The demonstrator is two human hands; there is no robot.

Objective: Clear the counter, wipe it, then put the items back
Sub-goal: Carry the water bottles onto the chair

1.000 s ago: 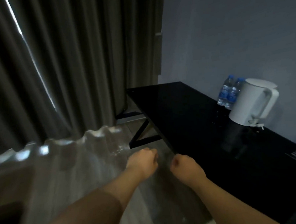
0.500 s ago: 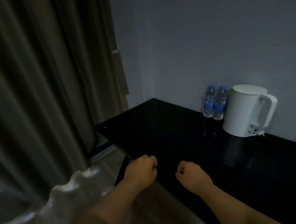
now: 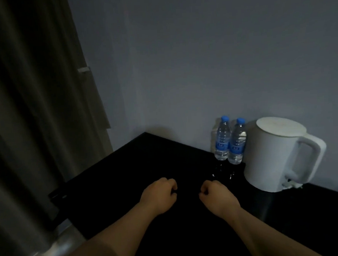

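Since the bottles (image 3: 228,141) stand touching beside the kettle (image 3: 275,155), either empty fisted hand, left (image 3: 159,195) or right (image 3: 217,196), could topple one.

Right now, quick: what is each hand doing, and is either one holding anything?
Left hand: closed in a loose fist, nothing visible in it.
Right hand: closed in a loose fist, nothing visible in it.

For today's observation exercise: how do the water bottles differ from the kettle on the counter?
The water bottles are clear, slim and blue-capped; the kettle is opaque white, wide, flat-lidded. The kettle has a side handle; the bottles have none. All stand upright on the black counter against the wall.
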